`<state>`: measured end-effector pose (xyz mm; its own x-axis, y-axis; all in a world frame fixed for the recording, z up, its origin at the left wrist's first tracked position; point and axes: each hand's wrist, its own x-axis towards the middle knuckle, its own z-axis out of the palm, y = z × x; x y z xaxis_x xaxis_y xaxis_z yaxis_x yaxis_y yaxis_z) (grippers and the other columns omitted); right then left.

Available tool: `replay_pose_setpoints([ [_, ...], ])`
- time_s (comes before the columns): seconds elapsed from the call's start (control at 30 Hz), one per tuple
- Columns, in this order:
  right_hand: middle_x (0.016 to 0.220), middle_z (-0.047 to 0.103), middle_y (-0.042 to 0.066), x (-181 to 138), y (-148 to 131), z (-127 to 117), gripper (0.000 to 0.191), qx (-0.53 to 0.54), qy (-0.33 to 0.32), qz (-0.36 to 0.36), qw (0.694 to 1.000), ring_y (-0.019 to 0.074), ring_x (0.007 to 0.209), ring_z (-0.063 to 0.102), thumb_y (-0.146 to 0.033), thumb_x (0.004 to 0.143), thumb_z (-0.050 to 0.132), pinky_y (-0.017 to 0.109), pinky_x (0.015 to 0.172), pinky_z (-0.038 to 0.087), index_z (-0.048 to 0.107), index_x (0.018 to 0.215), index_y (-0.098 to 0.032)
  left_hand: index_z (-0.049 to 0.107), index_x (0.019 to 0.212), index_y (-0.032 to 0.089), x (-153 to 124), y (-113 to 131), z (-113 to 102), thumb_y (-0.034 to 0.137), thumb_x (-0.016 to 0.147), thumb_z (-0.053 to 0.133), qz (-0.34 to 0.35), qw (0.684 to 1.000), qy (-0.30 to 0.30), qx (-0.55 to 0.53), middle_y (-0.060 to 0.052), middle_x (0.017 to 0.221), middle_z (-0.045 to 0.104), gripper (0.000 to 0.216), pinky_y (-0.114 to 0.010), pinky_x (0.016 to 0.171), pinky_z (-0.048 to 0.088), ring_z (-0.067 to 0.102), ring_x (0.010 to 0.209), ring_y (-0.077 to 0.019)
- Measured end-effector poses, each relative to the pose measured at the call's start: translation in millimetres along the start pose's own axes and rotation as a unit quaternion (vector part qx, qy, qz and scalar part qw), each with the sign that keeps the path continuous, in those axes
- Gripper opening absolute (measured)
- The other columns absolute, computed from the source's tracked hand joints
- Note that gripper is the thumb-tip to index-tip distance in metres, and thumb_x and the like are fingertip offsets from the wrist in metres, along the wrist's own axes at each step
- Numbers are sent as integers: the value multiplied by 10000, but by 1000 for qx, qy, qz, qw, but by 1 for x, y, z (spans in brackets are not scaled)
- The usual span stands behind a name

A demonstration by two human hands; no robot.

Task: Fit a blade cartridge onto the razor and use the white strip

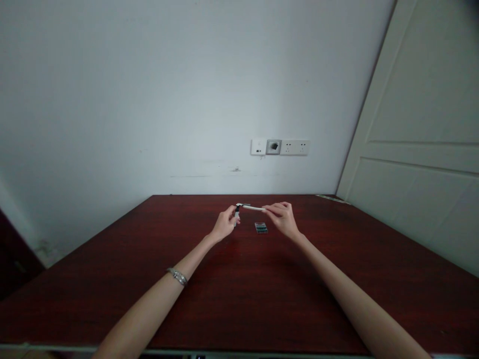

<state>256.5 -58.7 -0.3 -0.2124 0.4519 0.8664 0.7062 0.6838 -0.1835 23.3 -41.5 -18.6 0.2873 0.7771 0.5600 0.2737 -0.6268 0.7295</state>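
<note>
Head view: a silver metal bracelet [177,275] is worn on the left wrist, over the dark red wooden table [239,309]. Further out, a slim white stick with a dark metal-tipped end [250,207] is held level above the table. It is pinched at its dark end by the left hand [225,224] and at its white end by the right hand [282,218], fingers closed narrowly. It is judged light, stiff and thin, best gripped near both ends. A small dark rectangular case [261,228] lies just below, and 1 strip of white wall sockets [280,147] is seen beyond.
</note>
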Motion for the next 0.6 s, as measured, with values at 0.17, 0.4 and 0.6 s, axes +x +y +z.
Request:
replay_pose_setpoints([
  [0.17, 828, 694, 13, 2, -11, 3, 220, 8, -10, -20, 1000, 133, 756, 594, -389, 845, 525, 334, 835, 288, 683, 913, -251, 529, 975, 162, -1, -1, 2, 123, 767, 467, 7, 1000, -6, 6, 5, 709, 596, 220, -216, 643, 459, 603, 648, -107],
  [0.4, 822, 694, 20, 0, 2, -1, 216, -7, 10, -17, 1000, 139, 750, 592, -385, 842, 530, 341, 821, 290, 683, 890, -241, 548, 942, 161, -3, -1, 1, 138, 766, 487, 4, 1000, -11, 11, 7, 701, 588, 187, -213, 629, 455, 600, 631, -107],
  [0.6, 838, 688, 16, 2, -11, 3, 197, 7, -3, -31, 999, 135, 769, 588, -364, 842, 538, 338, 837, 293, 679, 921, -252, 549, 985, 163, -2, -3, 1, 135, 765, 487, 7, 1000, -1, 7, 2, 716, 604, 231, -218, 645, 464, 605, 649, -110],
])
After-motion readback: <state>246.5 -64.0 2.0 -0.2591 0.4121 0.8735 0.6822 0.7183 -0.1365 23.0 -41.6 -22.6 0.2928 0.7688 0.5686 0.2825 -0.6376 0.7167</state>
